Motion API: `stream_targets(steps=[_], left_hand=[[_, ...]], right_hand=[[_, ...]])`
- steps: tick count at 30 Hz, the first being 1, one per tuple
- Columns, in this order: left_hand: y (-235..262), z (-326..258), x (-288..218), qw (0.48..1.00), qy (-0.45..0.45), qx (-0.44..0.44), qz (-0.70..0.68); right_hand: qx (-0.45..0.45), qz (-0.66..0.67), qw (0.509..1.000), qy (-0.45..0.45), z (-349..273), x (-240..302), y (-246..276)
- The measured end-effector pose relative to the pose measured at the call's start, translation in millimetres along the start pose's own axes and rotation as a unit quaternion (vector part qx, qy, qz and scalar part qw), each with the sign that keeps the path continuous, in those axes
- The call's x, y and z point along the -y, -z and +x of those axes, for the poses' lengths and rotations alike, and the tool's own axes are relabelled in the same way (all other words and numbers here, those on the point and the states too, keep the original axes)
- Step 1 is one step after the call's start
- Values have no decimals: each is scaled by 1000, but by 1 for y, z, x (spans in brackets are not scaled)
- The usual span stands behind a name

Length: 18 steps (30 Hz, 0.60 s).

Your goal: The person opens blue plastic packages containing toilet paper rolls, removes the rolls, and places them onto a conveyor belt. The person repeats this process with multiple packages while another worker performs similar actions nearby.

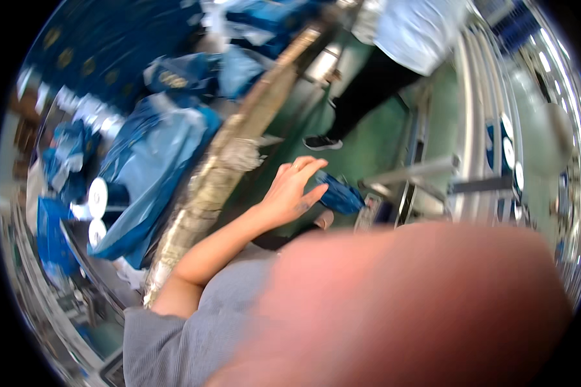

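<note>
My left hand (294,190) reaches out from a grey sleeve over the green floor. Its fingers lie over one end of a small dark blue fabric piece (340,196), and the thumb shows beneath it, so the hand grips the piece. A large blurred pinkish shape (419,303) very close to the camera fills the lower right. My right hand cannot be made out there. The whole picture is motion-blurred.
The worn, wrapped edge of a worktable (229,158) runs diagonally on the left, with heaps of blue fabric (152,164) and white rolls (97,193) on it. Another person in a white top and black trousers (394,45) stands ahead. A metal frame (419,173) stands at right.
</note>
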<state>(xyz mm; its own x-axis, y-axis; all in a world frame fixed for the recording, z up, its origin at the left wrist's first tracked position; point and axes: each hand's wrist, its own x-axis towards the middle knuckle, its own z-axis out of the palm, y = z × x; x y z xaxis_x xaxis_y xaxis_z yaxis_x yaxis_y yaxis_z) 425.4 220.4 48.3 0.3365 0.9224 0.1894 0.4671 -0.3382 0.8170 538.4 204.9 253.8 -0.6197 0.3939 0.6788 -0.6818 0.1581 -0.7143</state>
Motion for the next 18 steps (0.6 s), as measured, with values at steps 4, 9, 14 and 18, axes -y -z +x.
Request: stream_targets(steps=[4, 9, 14, 18], left_hand=[[81, -82, 42, 983, 98, -151, 39], [172, -152, 50, 919, 159, -361, 29], [214, -242, 67, 834, 239, -487, 97], [247, -288, 97, 769, 293, -543, 168]], right_hand=[[171, 279, 945, -5, 56, -86, -72], [313, 515, 797, -38, 116, -154, -149], [348, 676, 639, -117, 92, -196, -235], [470, 686, 520, -196, 104, -218, -227]])
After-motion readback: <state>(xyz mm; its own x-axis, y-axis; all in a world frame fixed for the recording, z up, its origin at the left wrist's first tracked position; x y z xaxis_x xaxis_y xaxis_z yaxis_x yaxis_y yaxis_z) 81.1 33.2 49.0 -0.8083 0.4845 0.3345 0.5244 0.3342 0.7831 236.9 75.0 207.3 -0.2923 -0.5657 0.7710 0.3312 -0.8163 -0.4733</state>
